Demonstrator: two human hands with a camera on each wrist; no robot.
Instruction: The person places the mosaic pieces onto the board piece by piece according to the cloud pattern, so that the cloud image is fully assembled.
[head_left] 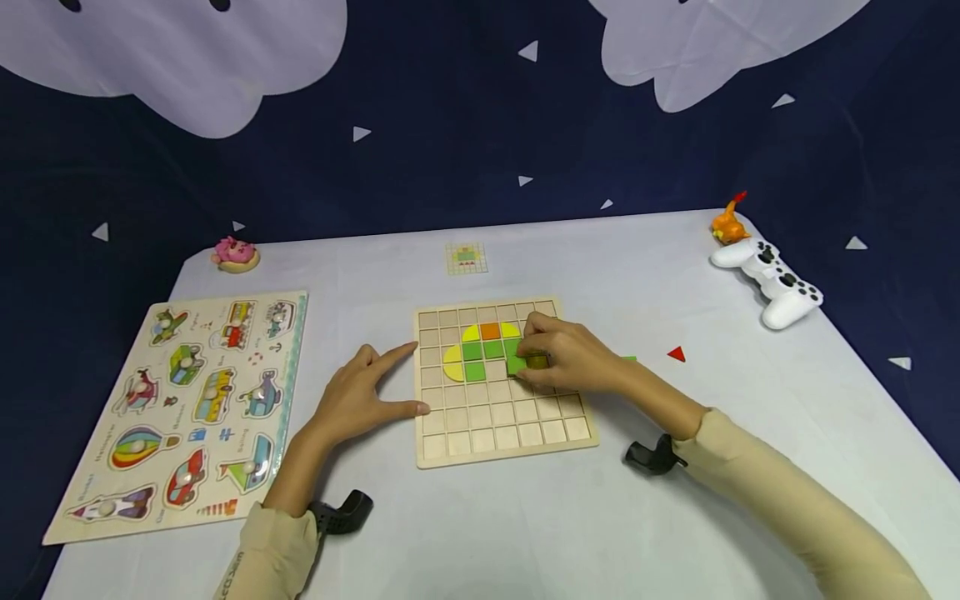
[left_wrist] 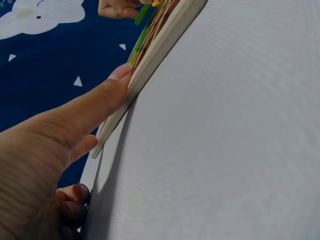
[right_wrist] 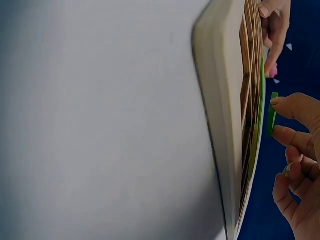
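Note:
A wooden grid board [head_left: 502,417] lies at the table's middle, with yellow, orange and green tiles [head_left: 480,350] set in its upper rows. My right hand [head_left: 558,354] hovers over the board's upper right and pinches a green square tile [head_left: 516,364], seen edge-on in the right wrist view as the green tile [right_wrist: 271,114] just off the board [right_wrist: 220,100]. My left hand [head_left: 360,396] rests flat on the table, its straight fingers [left_wrist: 100,107] pressed against the board's left edge [left_wrist: 155,55].
A vehicle peg puzzle [head_left: 187,400] lies at the left. A small pattern card [head_left: 467,257] sits behind the board, a pink toy [head_left: 235,253] at back left. A white game controller [head_left: 772,283] and orange figure [head_left: 729,223] sit back right. A red triangle [head_left: 677,354] lies right of the board.

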